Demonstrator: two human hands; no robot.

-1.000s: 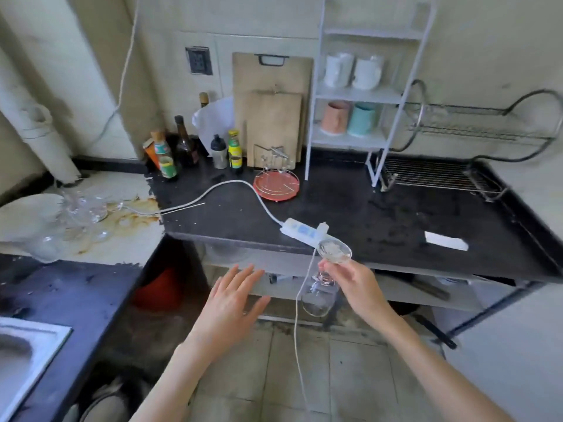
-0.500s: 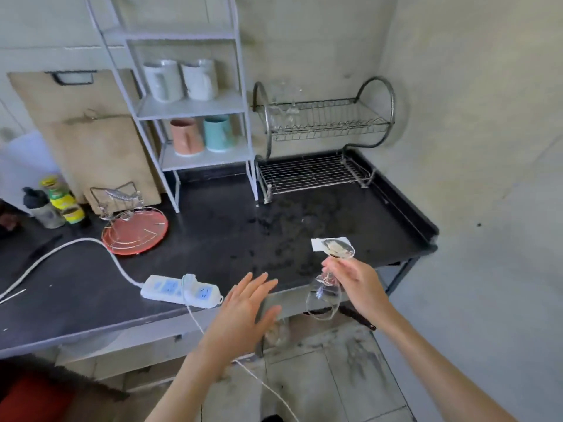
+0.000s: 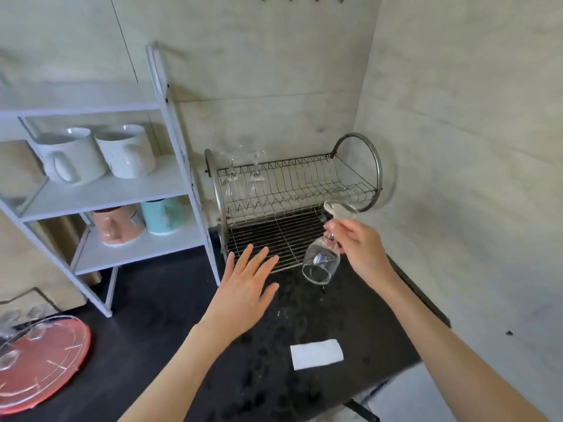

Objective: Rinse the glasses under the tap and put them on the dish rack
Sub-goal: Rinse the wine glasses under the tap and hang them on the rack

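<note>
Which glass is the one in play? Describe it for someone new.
Start at the two-tier metal wire dish rack in the counter's corner. Just in front, the right hand pinches a clear stemmed glass upside down by its stem. The two other glasses hang in the rack's top tier.

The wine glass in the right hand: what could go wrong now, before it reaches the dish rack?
1. The right hand pinches the upside-down wine glass only at its stem, and the glass looks wet, so it might slip onto the black counter.
2. Two glasses already hang at the left end of the dish rack; the new one could knock them.
3. The left hand is open and not supporting the bowl.
</note>
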